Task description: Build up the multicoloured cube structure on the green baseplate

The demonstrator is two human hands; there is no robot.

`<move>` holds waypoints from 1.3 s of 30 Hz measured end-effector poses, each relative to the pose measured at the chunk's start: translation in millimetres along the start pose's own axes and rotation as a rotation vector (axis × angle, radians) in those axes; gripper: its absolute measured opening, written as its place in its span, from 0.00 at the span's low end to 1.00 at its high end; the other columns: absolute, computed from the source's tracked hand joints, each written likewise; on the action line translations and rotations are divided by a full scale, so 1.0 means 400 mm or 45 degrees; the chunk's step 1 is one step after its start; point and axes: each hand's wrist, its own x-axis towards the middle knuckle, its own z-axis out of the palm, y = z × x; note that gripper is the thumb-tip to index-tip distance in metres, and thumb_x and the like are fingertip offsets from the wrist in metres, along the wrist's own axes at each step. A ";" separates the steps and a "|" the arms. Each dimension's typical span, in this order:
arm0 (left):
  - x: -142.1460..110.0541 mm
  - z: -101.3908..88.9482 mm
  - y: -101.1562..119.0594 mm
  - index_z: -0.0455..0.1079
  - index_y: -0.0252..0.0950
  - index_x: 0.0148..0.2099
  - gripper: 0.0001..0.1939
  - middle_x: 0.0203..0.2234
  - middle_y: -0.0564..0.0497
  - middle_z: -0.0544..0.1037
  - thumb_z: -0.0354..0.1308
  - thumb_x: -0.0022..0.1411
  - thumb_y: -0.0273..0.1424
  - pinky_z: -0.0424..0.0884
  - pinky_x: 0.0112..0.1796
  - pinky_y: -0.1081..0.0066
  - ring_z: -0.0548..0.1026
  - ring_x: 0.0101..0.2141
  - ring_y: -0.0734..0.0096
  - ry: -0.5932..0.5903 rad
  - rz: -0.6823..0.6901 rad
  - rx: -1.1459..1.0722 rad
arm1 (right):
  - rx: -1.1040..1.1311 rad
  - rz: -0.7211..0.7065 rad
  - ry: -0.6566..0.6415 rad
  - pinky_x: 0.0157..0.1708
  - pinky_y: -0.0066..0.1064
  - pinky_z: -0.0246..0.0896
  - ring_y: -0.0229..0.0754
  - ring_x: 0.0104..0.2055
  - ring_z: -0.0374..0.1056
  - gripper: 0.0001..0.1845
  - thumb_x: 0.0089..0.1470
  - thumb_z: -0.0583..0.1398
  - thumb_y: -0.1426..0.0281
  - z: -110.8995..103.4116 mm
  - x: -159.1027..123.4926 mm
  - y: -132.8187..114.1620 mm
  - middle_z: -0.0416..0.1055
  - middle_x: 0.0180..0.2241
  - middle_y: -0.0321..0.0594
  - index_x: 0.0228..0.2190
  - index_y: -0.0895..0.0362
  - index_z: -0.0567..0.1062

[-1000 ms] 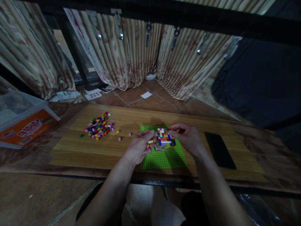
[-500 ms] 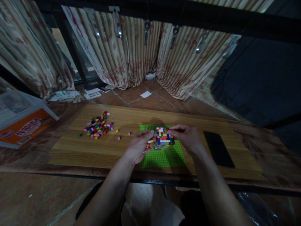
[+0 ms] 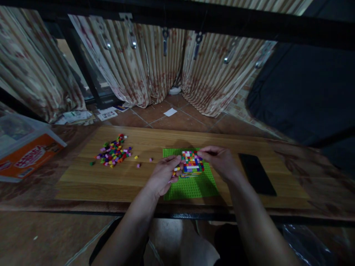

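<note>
A block-shaped build of small multicoloured toy bricks (image 3: 192, 162) stands on a green studded baseplate (image 3: 191, 190). My left hand (image 3: 165, 173) is at the build's left side, fingers curled around several loose bricks (image 3: 176, 169), yellow, white and orange among them. On the right, my right hand (image 3: 219, 159) has thumb and forefinger pinched together at the build's upper right corner. A small red brick seems to be at those fingertips, but I cannot tell whether it is held or part of the build.
Left on the wooden board (image 3: 91, 184) lies a pile of loose bricks (image 3: 113, 151), with a few strays nearer the baseplate. A black phone-like slab (image 3: 257, 174) lies to the right. A clear tub with an orange label (image 3: 30, 155) stands at far left.
The whole view has shifted slightly. Both hands stay at the build, and the right fingertips remain at its upper right corner, where more bricks' tops now show.
</note>
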 end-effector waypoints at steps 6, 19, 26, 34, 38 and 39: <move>-0.006 0.001 0.007 0.69 0.31 0.32 0.15 0.24 0.54 0.70 0.68 0.50 0.36 0.45 0.12 0.84 0.62 0.17 0.87 -0.074 -0.001 -0.027 | 0.056 -0.227 -0.044 0.36 0.34 0.68 0.41 0.33 0.73 0.09 0.47 0.65 0.63 0.011 -0.029 -0.051 0.79 0.30 0.39 0.30 0.54 0.81; -0.020 0.000 0.018 0.68 0.32 0.31 0.17 0.21 0.55 0.68 0.69 0.49 0.39 0.43 0.13 0.84 0.61 0.16 0.86 -0.249 0.023 0.010 | -0.088 -0.283 -0.377 0.35 0.33 0.69 0.41 0.33 0.74 0.09 0.52 0.63 0.63 0.059 -0.060 -0.055 0.79 0.31 0.38 0.35 0.54 0.78; -0.019 0.001 0.018 0.68 0.32 0.30 0.17 0.21 0.55 0.68 0.69 0.49 0.39 0.42 0.13 0.83 0.60 0.16 0.86 -0.219 0.029 -0.006 | 0.079 -0.208 -0.319 0.32 0.32 0.69 0.40 0.30 0.74 0.11 0.48 0.66 0.60 0.069 -0.064 -0.056 0.78 0.27 0.37 0.31 0.54 0.78; -0.019 -0.001 0.018 0.68 0.32 0.31 0.16 0.21 0.55 0.68 0.69 0.49 0.38 0.42 0.12 0.84 0.60 0.16 0.86 -0.257 -0.007 -0.046 | -0.042 -0.288 -0.314 0.34 0.31 0.68 0.40 0.33 0.73 0.09 0.51 0.64 0.61 0.063 -0.062 -0.048 0.78 0.30 0.38 0.31 0.53 0.79; -0.025 0.002 0.020 0.68 0.31 0.30 0.17 0.21 0.55 0.67 0.70 0.47 0.37 0.44 0.12 0.85 0.60 0.16 0.86 -0.285 -0.040 -0.077 | 0.114 -0.223 -0.391 0.34 0.32 0.68 0.40 0.31 0.72 0.10 0.49 0.66 0.61 0.062 -0.062 -0.054 0.78 0.29 0.37 0.30 0.54 0.80; -0.026 0.001 0.021 0.68 0.31 0.30 0.17 0.21 0.55 0.67 0.70 0.48 0.37 0.44 0.12 0.85 0.60 0.16 0.86 -0.291 -0.050 -0.082 | 0.176 -0.189 -0.408 0.34 0.32 0.68 0.39 0.31 0.72 0.10 0.48 0.66 0.61 0.060 -0.062 -0.055 0.78 0.28 0.37 0.30 0.54 0.80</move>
